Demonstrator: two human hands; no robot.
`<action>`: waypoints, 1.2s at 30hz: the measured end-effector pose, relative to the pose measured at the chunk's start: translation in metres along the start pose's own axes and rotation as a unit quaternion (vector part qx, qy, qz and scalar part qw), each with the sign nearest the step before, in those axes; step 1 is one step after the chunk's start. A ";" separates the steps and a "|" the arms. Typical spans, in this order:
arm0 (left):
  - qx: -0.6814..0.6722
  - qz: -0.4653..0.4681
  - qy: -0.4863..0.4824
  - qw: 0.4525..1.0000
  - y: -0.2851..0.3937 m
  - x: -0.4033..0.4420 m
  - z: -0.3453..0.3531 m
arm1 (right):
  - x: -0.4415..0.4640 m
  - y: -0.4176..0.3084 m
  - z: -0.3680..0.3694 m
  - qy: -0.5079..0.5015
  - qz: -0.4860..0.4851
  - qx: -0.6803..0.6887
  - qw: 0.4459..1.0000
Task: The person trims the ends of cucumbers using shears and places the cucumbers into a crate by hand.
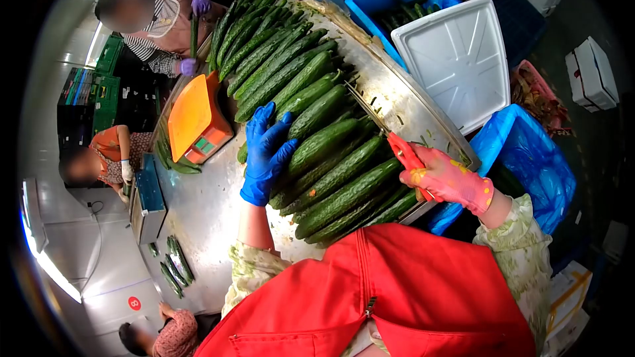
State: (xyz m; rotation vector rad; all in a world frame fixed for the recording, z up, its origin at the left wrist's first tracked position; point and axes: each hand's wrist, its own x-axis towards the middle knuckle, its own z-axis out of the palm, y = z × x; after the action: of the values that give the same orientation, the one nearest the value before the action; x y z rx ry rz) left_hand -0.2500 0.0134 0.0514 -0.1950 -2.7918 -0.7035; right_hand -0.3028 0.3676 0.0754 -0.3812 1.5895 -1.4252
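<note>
My left hand (pixel 266 152), in a blue glove, lies with fingers spread at the left ends of the row of cucumbers (pixel 324 142). It touches them without grasping one. My right hand (pixel 453 178), in a pink glove with yellow spots, is closed around red-handled scissors (pixel 401 150). Their long narrow blades point up and left, by the right ends of the cucumbers. Small green trimmings lie on the metal table (pixel 390 79) beside the blades. The cucumbers lie side by side in a long pile running away from me.
An orange scale (pixel 192 112) stands left of the pile. To the right are a white lid (pixel 456 59), a blue crate (pixel 357 1) with cucumbers and a blue-lined bin (pixel 536 158). Co-workers (pixel 175 16) stand across the table; one holds a cucumber. Wrapped cucumbers (pixel 177 261) lie at lower left.
</note>
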 end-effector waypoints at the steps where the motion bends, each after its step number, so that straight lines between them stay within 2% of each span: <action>1: -0.002 0.002 0.002 1.000 -0.002 0.000 0.000 | 0.002 -0.001 0.001 0.001 -0.003 0.006 1.000; 7: -0.075 0.015 0.002 0.997 -0.008 -0.001 0.000 | 0.014 0.009 0.006 0.020 0.028 0.033 0.999; 13: -0.011 0.004 -0.012 1.000 -0.002 0.000 -0.004 | 0.012 0.003 0.008 0.035 0.018 0.013 0.999; 18: -0.022 -0.023 -0.017 0.999 0.002 0.000 -0.006 | 0.014 0.003 0.002 0.054 0.013 0.020 0.998; 22: -0.037 -0.029 -0.025 0.999 -0.002 0.000 -0.007 | 0.022 -0.006 -0.009 0.020 0.057 -0.018 0.998; 28: -0.062 -0.033 -0.021 0.997 -0.001 0.001 -0.007 | 0.032 -0.020 -0.012 -0.002 0.033 -0.028 0.999; 36: -0.064 -0.038 -0.016 0.997 -0.001 0.001 -0.007 | 0.039 -0.021 -0.009 0.026 0.036 -0.040 0.998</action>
State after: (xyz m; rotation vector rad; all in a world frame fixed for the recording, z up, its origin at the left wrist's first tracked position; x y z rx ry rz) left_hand -0.2491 0.0091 0.0574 -0.1250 -2.7992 -0.9058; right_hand -0.3373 0.3378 0.0765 -0.3322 1.6897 -1.3298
